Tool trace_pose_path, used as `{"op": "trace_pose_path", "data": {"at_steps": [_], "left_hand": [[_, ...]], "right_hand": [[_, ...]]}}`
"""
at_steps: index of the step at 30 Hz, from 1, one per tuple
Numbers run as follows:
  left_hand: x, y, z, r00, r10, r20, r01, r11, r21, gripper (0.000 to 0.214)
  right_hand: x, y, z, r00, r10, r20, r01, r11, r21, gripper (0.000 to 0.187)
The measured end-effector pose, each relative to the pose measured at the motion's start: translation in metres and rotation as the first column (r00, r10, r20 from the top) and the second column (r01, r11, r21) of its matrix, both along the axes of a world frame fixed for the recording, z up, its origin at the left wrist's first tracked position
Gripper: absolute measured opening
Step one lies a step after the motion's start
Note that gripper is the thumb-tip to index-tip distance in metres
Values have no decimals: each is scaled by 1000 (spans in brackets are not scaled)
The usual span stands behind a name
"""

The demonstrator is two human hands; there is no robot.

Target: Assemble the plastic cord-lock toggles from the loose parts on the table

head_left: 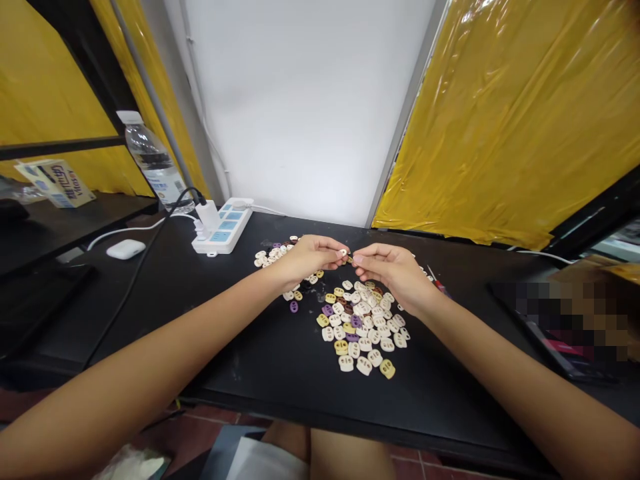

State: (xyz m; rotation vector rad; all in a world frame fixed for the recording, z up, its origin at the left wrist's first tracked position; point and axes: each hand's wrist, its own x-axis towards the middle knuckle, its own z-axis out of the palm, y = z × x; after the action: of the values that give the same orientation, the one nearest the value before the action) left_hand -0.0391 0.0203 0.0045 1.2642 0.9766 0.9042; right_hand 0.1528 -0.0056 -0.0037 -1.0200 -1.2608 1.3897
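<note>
My left hand (311, 259) pinches a small white cord lock (343, 253) between thumb and fingertips. Just across from it, my right hand (387, 268) has thumb and fingers pressed together; what they hold, if anything, is too small to make out. Below the right hand spreads a large pile of oval two-hole cord locks (365, 323), mostly white, with some yellow, purple and brown ones. A second, smaller pile of cord locks (270, 255) lies beyond and beside the left hand, partly hidden by it.
A white power strip (230, 227) with plugged-in chargers stands at the back left, near a water bottle (155, 163). A white earphone case (126, 249) and a black cable (131, 283) lie on the black table (280, 373). A red-handled tool (440, 285) lies right of my right hand.
</note>
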Motion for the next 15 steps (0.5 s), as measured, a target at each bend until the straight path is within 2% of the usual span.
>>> {"op": "trace_pose_path", "data": {"at_steps": [4, 8, 15], "left_hand": [[6, -3, -1, 1000, -18, -4, 18, 1000, -3, 5], [10, -2, -5, 998, -43, -49, 47, 996, 76, 7], [10, -1, -12, 993, -70, -93, 85, 982, 167, 8]], "right_hand": [[2, 4, -4, 996, -44, -81, 44, 999, 2, 31], [2, 6, -4, 995, -93, -33, 94, 995, 44, 32], [2, 7, -6, 988, -150, 27, 145, 979, 143, 19]]}}
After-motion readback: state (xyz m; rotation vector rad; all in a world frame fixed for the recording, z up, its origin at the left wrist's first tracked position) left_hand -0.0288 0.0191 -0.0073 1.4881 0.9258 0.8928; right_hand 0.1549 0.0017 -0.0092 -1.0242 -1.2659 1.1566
